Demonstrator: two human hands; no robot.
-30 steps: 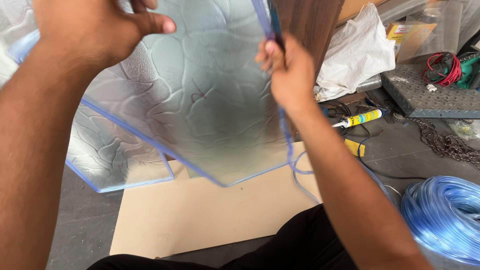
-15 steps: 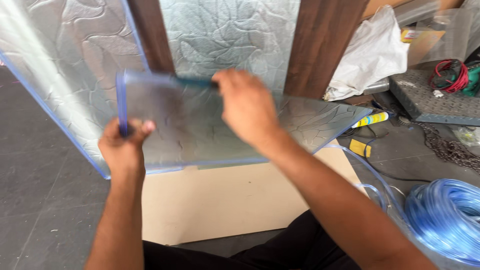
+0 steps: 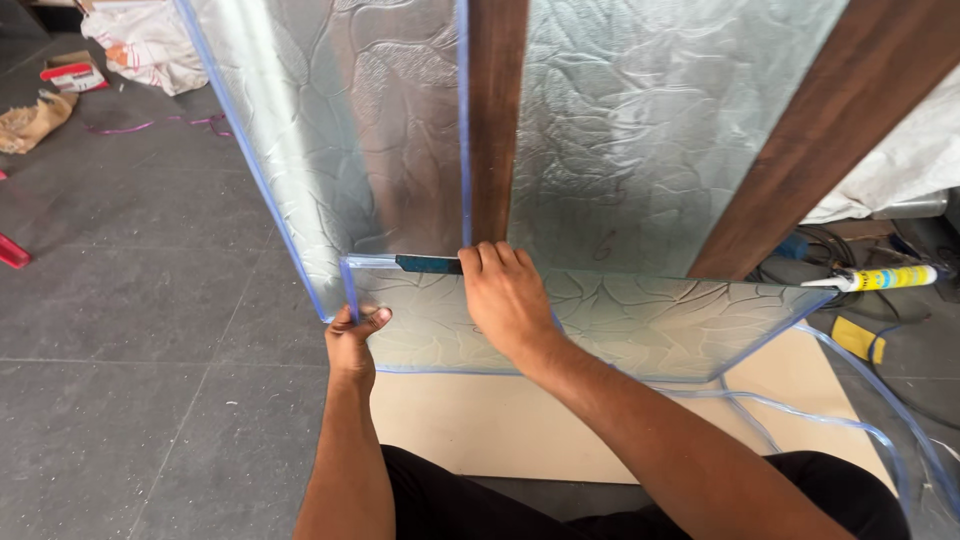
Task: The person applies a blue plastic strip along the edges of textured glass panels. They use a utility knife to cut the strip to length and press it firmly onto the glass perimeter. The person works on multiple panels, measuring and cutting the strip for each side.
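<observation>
The textured glass pane (image 3: 640, 320) lies nearly flat above the floor (image 3: 150, 300), long axis running left to right, against the upright panels (image 3: 400, 130). The left hand (image 3: 352, 340) pinches its near-left corner, fingers closed; the right hand (image 3: 505, 295) presses curled fingers on the far edge, beside a dark strip (image 3: 428, 264)

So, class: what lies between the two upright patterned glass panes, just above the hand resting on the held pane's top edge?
In the head view, a dark brown wooden strip stands between the two upright panes, directly above the right hand on the held glass pane.
</observation>
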